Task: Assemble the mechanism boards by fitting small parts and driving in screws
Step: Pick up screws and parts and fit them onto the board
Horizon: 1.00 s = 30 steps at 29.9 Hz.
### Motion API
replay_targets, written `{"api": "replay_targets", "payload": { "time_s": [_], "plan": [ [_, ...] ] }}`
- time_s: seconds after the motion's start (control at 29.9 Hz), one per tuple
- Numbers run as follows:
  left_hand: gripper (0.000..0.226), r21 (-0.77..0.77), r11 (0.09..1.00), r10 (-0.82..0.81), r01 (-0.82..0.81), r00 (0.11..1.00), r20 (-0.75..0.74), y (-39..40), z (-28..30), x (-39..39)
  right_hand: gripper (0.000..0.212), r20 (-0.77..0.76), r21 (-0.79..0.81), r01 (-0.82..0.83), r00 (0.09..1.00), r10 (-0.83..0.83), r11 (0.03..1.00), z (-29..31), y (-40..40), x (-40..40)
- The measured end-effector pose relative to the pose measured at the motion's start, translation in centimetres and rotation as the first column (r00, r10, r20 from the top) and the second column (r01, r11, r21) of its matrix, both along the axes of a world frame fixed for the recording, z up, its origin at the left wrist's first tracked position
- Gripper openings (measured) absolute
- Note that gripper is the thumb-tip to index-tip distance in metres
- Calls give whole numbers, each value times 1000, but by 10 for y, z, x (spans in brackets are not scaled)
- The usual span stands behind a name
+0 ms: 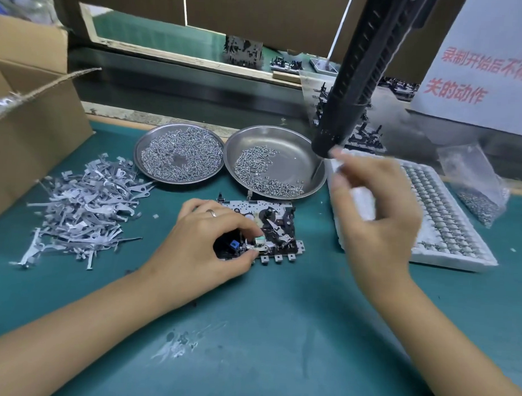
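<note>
Plainly, the board (261,227) lies flat on the green mat (249,330), just in front of the two steel dishes, and the risk sits at its near left corner. There the left hand (205,243) pinches a small metal part (256,242) between thumb and forefinger, the other fingers curled over the board's left side. If that pinch shifts before a screw goes in, the part could tilt off its seat or spring away, and the board itself could slide on the mat since nothing else pins it.

The right hand (374,219) is raised above the mat, right of the board, fingers loosely spread and holding nothing, its tips blurred near the lower end of the hanging driver (355,82). A hasty reach could knock the right dish (302,157) and scatter its screws (260,174), or brush the white tray (430,215) beside it.
</note>
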<state>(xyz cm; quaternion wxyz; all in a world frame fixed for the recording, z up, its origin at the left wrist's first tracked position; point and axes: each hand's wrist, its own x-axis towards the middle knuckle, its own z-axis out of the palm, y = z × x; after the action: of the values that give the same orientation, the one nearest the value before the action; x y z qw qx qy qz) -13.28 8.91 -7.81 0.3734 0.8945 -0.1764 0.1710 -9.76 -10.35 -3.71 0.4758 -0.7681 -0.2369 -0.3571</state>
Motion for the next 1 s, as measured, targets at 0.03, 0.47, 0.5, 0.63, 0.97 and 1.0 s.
{"api": "replay_targets", "payload": {
  "time_s": [0.03,0.47,0.5,0.63,0.97,1.0],
  "plan": [
    [22,-11,1000,3,-3,1000,0,0,0,0,29,68,41,69,995,-72,997,9,-2,4],
    [25,-62,998,30,-31,1000,-9,-2,2,-1,19,-91,525,-297,912,400,798,59,52,24],
    [26,-59,998,31,-32,999,-11,-2,1,-1,17,-86,565,-324,892,444,759,53,56,18],
    [21,-59,998,31,-30,1000,6,-4,3,-1,17,-61,649,-382,836,545,659,34,67,4],
    [29,-70,997,25,-24,1000,10,-3,2,1,17,-17,650,-434,812,584,623,26,72,5],
    [29,-70,997,28,-27,1000,11,-3,1,1,17,-16,651,-434,812,583,622,26,72,5]
  ]
}}
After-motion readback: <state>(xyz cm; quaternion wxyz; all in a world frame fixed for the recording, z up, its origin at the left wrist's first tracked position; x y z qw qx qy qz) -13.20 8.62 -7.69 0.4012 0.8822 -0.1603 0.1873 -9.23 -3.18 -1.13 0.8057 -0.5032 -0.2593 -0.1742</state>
